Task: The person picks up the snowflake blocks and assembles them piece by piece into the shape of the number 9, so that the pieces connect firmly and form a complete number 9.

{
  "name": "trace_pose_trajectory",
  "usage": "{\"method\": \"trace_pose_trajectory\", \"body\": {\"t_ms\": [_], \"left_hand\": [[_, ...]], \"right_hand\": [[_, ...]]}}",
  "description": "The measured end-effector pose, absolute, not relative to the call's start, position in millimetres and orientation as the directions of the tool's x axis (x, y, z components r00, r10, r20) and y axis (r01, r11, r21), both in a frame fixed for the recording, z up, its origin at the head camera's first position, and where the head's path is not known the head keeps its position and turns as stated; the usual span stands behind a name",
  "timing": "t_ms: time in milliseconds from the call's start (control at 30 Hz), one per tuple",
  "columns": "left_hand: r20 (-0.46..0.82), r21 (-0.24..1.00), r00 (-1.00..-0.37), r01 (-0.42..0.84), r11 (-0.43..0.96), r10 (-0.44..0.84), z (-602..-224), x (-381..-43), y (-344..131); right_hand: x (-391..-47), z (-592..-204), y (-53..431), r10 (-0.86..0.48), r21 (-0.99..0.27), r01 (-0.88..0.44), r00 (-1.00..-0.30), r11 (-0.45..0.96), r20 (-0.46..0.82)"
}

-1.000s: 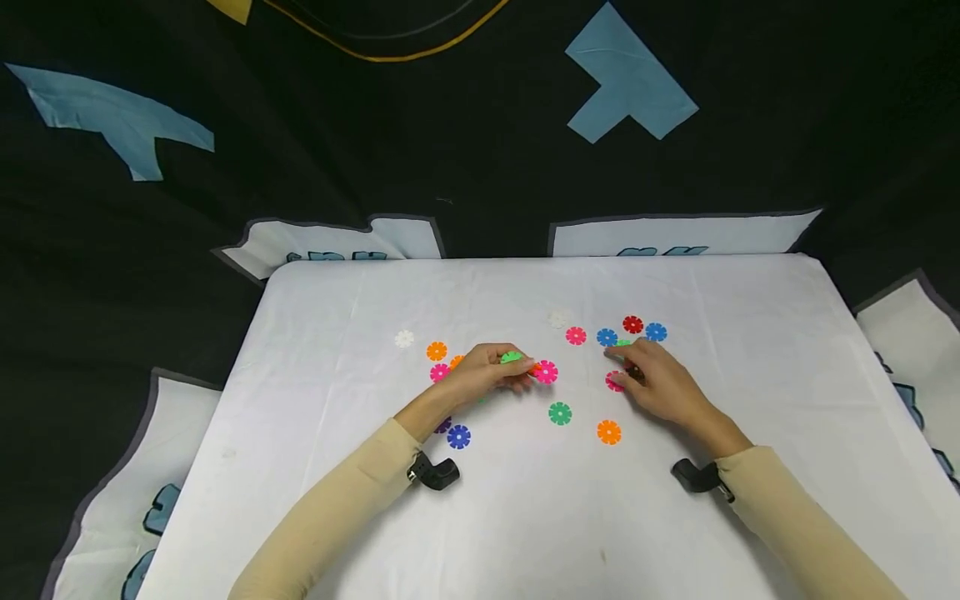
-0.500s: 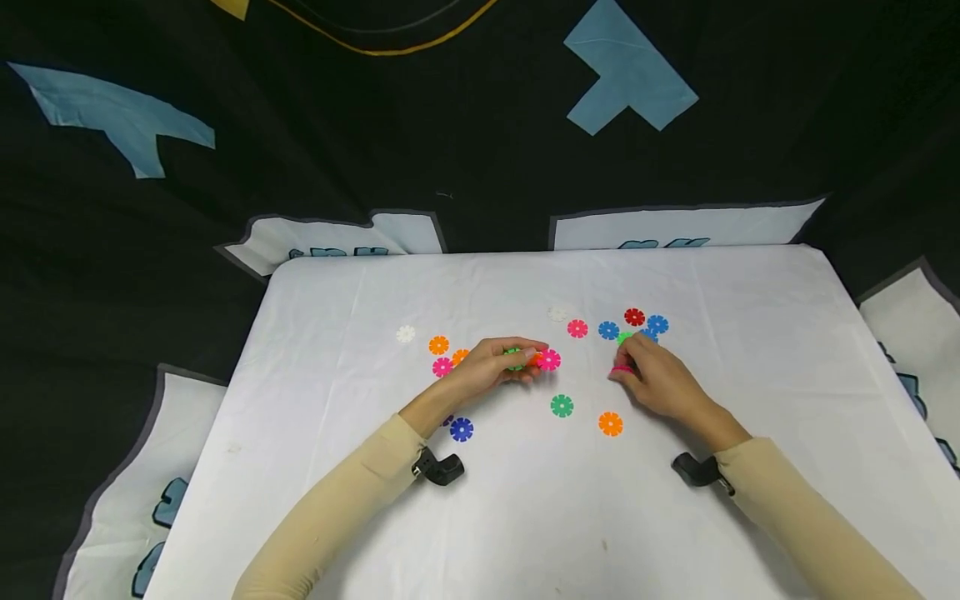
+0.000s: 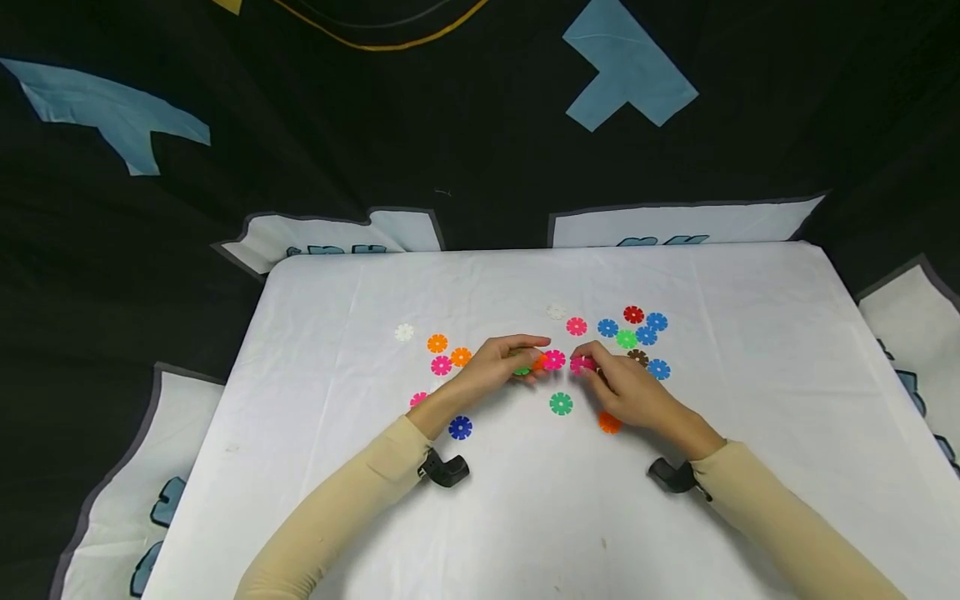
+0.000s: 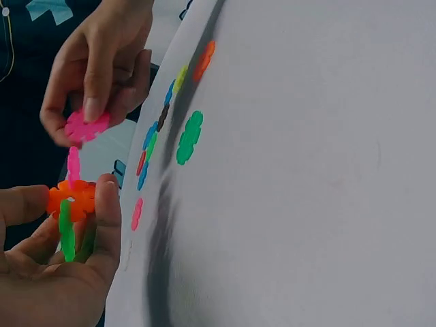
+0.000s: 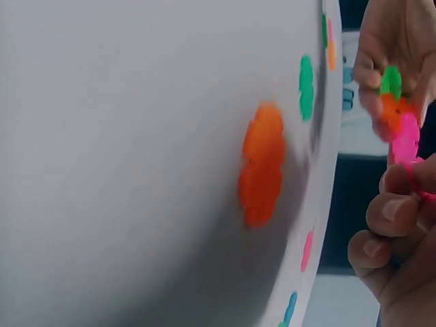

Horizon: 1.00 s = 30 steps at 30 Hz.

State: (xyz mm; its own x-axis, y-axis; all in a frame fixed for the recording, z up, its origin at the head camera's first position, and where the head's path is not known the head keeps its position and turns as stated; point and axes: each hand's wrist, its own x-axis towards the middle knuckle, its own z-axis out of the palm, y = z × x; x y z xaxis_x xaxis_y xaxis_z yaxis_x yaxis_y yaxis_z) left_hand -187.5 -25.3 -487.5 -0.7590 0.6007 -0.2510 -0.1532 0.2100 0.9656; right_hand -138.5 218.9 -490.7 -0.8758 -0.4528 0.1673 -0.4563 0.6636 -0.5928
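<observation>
My left hand (image 3: 491,367) grips a short chain of notched plastic discs: a green disc (image 4: 67,231), an orange disc (image 4: 80,201) and a pink disc (image 4: 74,167) slotted together at angles. The pink end points toward my right hand (image 3: 637,390), which pinches a separate pink disc (image 4: 85,128) between thumb and fingers. In the left wrist view this loose disc comes down right at the tip of the chain. Both hands are over the middle of the white table (image 3: 540,517). The left fingers partly hide the green disc in the head view.
Loose discs lie around the hands: a dark green one (image 3: 561,404) between them, an orange one (image 3: 609,422) below the right wrist, and a blue one (image 3: 461,427) near the left wrist. Several more form a cluster around a red disc (image 3: 633,315). A white disc (image 3: 404,333) lies left.
My right hand has picked a pink disc off the table and brought it left to the chain. The left hand stays nearly in place, shifting slightly right with its chain.
</observation>
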Motion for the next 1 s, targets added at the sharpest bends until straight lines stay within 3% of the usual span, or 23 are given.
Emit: {"method": "trace_pose_trajectory", "body": {"t_ms": [667, 1000], "left_hand": [[-0.202, 0.949, -0.769, -0.002, 0.314, 0.607, -481.4, -180.2, -20.0], [-0.155, 0.956, -0.793, 0.029, 0.291, 0.590, -483.1, -179.6, -16.3]], "right_hand": [[-140.3, -489.1, 214.9, -0.464, -0.571, -0.524, -0.846, 0.633, 0.261], [-140.0, -489.8, 215.2, -0.489, -0.539, -0.557, -0.826, 0.632, 0.282]]}}
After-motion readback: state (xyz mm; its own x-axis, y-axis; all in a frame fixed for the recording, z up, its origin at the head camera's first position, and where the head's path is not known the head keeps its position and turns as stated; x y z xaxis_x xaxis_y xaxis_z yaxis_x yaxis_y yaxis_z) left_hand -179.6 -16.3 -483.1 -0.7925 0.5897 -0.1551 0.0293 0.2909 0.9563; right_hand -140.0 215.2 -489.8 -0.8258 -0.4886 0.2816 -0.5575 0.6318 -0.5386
